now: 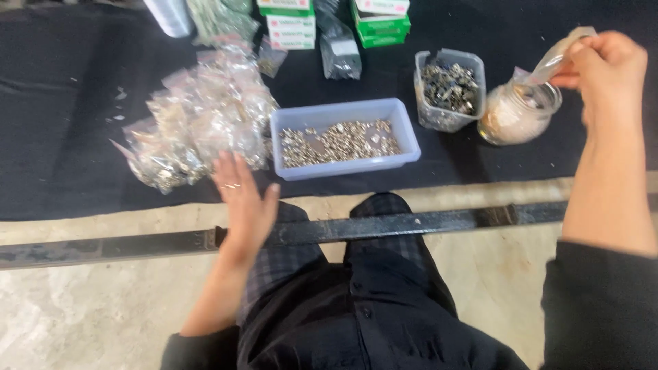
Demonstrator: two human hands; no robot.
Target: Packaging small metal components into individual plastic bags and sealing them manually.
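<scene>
Right hand (606, 68) pinches small clear bag (556, 58) tilted over jar (517, 113), left hand (243, 202) flat & empty nr bag pile (199, 116); contents may miss jar mouth w/ bag off-centre.

A cloth (82, 137) carries the things. A shallow tray (344, 139) of small metal parts (339, 140) lies near the cloth's front edge, at its middle. A heap of filled bags (199, 116) lies left of the tray. A tub (449, 89) stands right of and behind the tray; a jar (517, 113) stands right of the tub. Boxes (380, 20) sit along the back edge. The right hand (606, 68) holds a small bag (558, 55) above the jar. The left hand (240, 199) hovers over the front edge, between heap and tray. A bar (411, 223) lies before the cloth.
</scene>
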